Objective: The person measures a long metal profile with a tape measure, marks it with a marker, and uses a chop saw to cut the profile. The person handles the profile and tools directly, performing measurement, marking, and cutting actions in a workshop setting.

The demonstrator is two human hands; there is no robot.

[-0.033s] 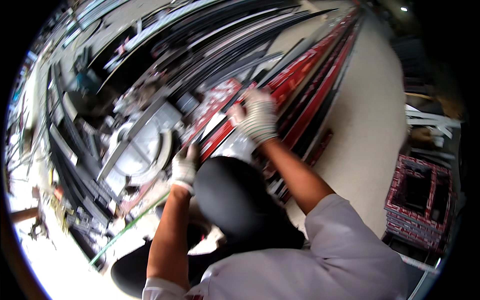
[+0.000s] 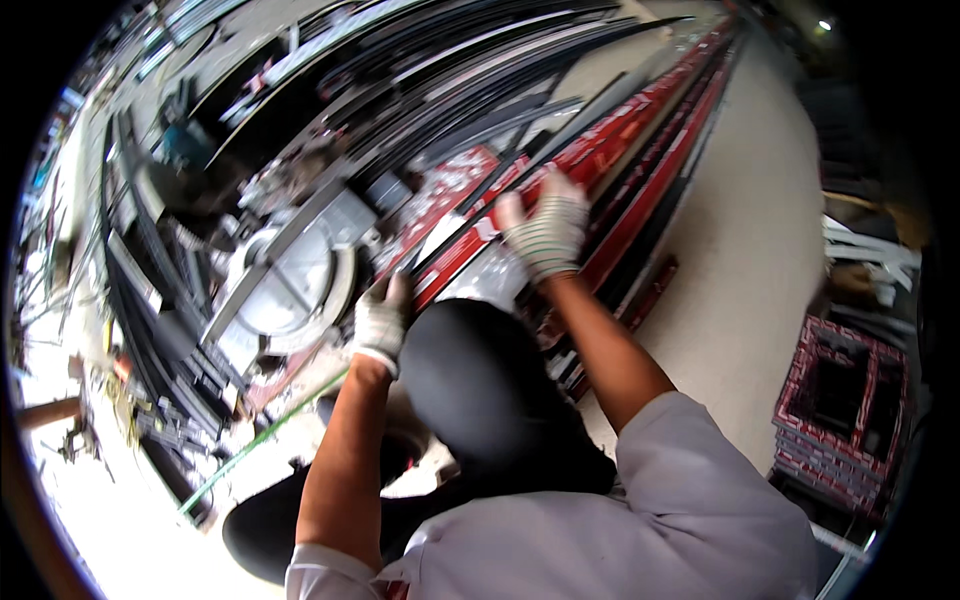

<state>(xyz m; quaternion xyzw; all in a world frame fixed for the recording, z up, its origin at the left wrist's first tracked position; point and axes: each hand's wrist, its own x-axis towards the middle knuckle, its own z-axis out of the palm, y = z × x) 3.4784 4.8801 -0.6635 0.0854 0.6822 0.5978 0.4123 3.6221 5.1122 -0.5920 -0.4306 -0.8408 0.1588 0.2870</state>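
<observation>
Both my hands wear white knit gloves. My right hand (image 2: 545, 228) lies on a long red-wrapped metal profile (image 2: 470, 245), fingers curled over its far edge. My left hand (image 2: 383, 318) grips the near end of the same profile, next to the round blade guard of a grey mitre saw (image 2: 290, 275). The profile runs up and to the right, away from me. My knee in black trousers (image 2: 480, 385) sits just below both hands and hides the floor under them.
More red-wrapped profiles (image 2: 650, 140) lie side by side along the beige floor. Black profiles (image 2: 420, 80) are stacked beyond the saw. A pile of short red-wrapped frames (image 2: 845, 410) stands at the right. A green hose (image 2: 260, 445) runs across the floor at lower left.
</observation>
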